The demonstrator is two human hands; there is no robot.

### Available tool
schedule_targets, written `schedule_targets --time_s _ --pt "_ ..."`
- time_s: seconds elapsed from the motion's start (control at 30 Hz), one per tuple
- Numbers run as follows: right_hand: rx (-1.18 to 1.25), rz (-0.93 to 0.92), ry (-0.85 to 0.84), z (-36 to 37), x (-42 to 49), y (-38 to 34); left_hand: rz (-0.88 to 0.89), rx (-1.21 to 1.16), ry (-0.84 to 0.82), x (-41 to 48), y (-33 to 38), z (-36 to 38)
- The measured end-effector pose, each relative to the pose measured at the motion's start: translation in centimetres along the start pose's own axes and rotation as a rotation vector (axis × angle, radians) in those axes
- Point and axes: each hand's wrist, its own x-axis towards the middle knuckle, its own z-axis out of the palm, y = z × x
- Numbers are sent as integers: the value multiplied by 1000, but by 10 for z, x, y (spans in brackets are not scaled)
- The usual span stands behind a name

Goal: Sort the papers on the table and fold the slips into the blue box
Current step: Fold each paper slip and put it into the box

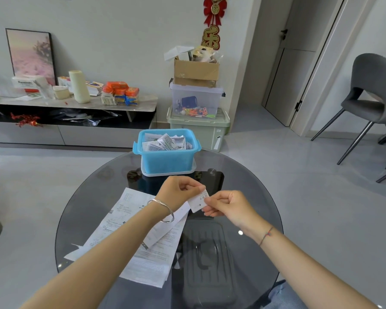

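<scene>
Several overlapping papers (143, 237) (exact count unclear) lie left of centre, their long axis running toward the one blue box (167, 157), which stands at the far edge, full of folded slips. The left hand (178, 190) pinches one slip (198, 200) held above the table (254, 197), its long axis rising rightward. The right hand (227, 206) pinches its lower end. Bare glass shows to the right.

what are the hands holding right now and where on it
A small paper slip, held above the table: the left hand pinches its upper end, the right hand pinches its right edge.
</scene>
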Motion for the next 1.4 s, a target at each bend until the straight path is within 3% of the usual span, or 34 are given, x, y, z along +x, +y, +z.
schedule_targets --time_s 0.13,0.27,0.4,0.57,0.7,0.8,1.0,1.27,1.4 --pt "-116 -24 -18 4 21 -23 -35 -12 -9 13 8 -22" --pt "-113 -65 34 8 45 -43 -165 -187 55 29 14 -38" --pt "-20 -135 122 19 73 -57 -240 -446 213 48 21 -43" --pt "37 -72 103 32 102 -63 -231 -530 377 69 16 -42" --pt "-38 -142 153 20 131 -73 -65 -161 417 87 5 -59" --pt "-262 -200 216 4 158 -87 17 220 419 98 -9 -80" --pt "-575 -222 165 -7 211 -94 111 792 174 111 -41 -97" --pt "-912 -204 22 14 234 -72 69 879 173 114 -60 -92" --pt "-815 -286 123 13 229 -68 105 767 201 114 -56 -94"
